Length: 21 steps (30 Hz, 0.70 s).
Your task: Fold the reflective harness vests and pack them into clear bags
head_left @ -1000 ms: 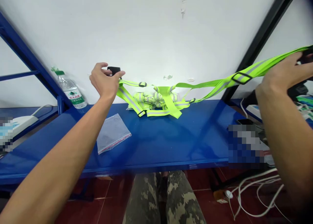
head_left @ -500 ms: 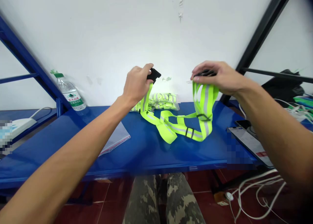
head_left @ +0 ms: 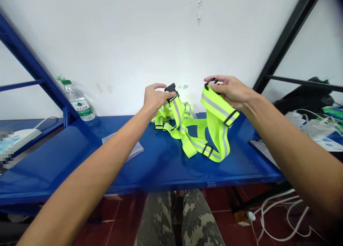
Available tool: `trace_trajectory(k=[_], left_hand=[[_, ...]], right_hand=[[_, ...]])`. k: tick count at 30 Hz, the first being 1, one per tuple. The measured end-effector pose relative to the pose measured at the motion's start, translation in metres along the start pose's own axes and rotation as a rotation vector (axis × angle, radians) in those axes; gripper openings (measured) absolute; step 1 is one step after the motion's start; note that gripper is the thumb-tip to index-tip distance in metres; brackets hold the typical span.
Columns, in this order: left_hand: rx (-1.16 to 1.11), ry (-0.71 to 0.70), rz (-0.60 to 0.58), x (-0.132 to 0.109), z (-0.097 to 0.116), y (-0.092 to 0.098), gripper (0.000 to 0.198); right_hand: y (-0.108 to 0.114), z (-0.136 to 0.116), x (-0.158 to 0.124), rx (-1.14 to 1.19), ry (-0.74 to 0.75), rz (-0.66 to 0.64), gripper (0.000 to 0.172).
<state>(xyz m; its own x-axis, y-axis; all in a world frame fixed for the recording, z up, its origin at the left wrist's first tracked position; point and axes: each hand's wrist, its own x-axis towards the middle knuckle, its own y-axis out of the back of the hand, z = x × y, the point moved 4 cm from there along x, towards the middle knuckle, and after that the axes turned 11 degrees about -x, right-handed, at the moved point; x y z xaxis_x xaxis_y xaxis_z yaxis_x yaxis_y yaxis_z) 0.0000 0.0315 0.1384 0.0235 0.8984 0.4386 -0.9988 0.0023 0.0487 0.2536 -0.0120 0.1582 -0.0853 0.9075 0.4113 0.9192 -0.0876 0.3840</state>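
A yellow-green reflective strap harness [head_left: 225, 140] with grey stripes and black sliders hangs between my hands, its lower loops lying on the blue table [head_left: 160, 171]. My left hand [head_left: 157, 97] pinches a black buckle half [head_left: 171, 90] at one strap end. At the other end, my right hand [head_left: 232, 90] grips another black buckle piece [head_left: 213, 83], partly covered by my fingers. The two buckle pieces are apart. Behind the harness, against the wall, sit clear bags of folded reflective straps [head_left: 190, 108], partly hidden by my left hand and the straps.
Flat clear plastic bags [head_left: 135, 151] lie left of the harness, partly under my left forearm. A water bottle [head_left: 80, 103] leans by the blue frame at the left. A phone [head_left: 264, 151] lies at the right edge, with white cables [head_left: 270, 217] hanging below.
My left hand has moved slightly right and down, turning its buckle. My right hand has come down and left, its bunched straps now spread out with one slider swung to the right.
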Motion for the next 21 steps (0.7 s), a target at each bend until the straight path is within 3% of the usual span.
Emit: trace_trajectory(k=[3,6,10,14,17,21], left_hand=[[0.04,-0.032,-0.096,-0.009,0.002,-0.016,0.04],[0.118,-0.08,-0.236,-0.02,0.008,-0.033,0.034],[0.166,-0.12,-0.428,-0.033,0.015,-0.049,0.029],[0.231,-0.217,-0.563,-0.038,0.017,-0.055,0.046],[0.253,-0.245,-0.637,-0.035,0.012,-0.053,0.057],[0.154,-0.165,-0.736,-0.032,0.005,-0.047,0.064]], right_hand=[[-0.008,-0.005,0.004,-0.076,0.043,-0.005,0.037],[-0.019,-0.014,0.003,-0.149,0.101,-0.111,0.043],[-0.032,-0.021,-0.002,-0.418,0.145,-0.248,0.022],[-0.039,-0.027,-0.008,-0.562,0.3,-0.206,0.02],[-0.041,-0.029,-0.012,-0.536,0.394,-0.139,0.02],[-0.033,-0.018,-0.011,-0.344,0.307,0.03,0.047]])
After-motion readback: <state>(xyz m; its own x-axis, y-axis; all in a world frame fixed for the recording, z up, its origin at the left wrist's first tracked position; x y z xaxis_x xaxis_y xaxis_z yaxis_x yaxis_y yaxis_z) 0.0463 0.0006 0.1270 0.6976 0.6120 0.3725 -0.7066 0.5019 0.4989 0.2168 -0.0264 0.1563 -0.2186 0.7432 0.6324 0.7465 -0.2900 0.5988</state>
